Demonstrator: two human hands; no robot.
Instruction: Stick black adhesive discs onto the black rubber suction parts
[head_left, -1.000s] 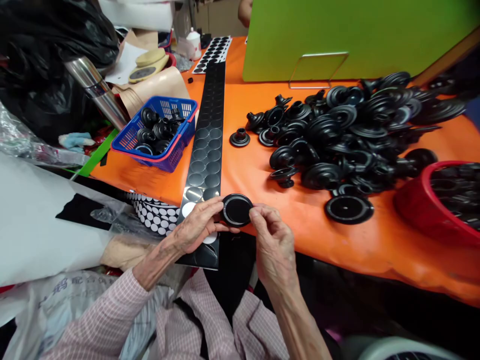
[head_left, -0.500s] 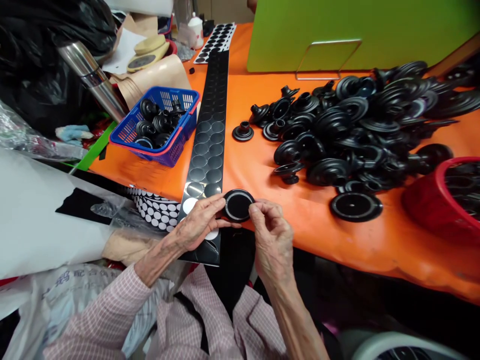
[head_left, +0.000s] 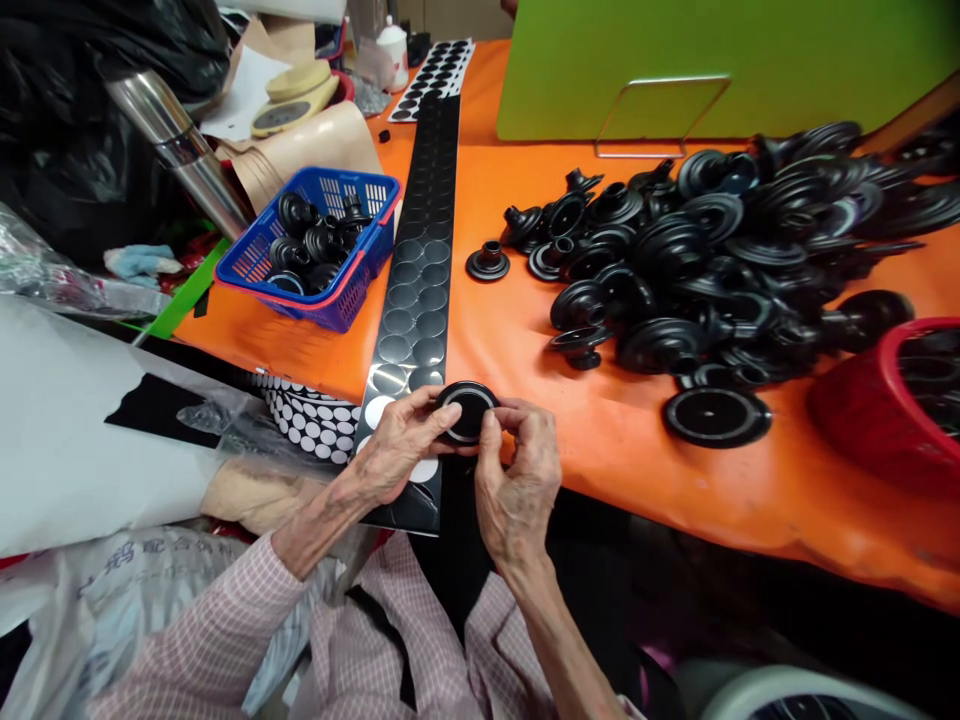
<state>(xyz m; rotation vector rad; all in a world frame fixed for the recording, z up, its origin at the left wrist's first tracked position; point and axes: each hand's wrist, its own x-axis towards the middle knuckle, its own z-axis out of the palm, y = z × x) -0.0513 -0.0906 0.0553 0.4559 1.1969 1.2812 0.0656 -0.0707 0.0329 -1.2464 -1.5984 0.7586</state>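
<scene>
Between my two hands, just off the table's front edge, is a round black plastic disc [head_left: 469, 414] with a pale ring on its upper face. My left hand [head_left: 401, 440] grips it from the left, the thumb on its face and fingers beneath. On its right rim, my right hand [head_left: 519, 470] pinches the edge with thumb and forefinger. Under my left hand runs a long black strip of round stickers [head_left: 415, 290]; white circles show at its near end. A heap of black flanged plastic parts [head_left: 675, 270] lies to the right, a similar disc [head_left: 716, 415] before it.
A blue basket [head_left: 352, 290] of black parts stands left of the strip. At the right edge is a red tub [head_left: 862, 400] with more parts. A green board [head_left: 600, 60] stands behind the heap. A steel flask [head_left: 176, 150] leans at the left.
My left thumb has moved onto the disc's face. My right hand has shifted left and still holds the rim; the disc has moved slightly left.
</scene>
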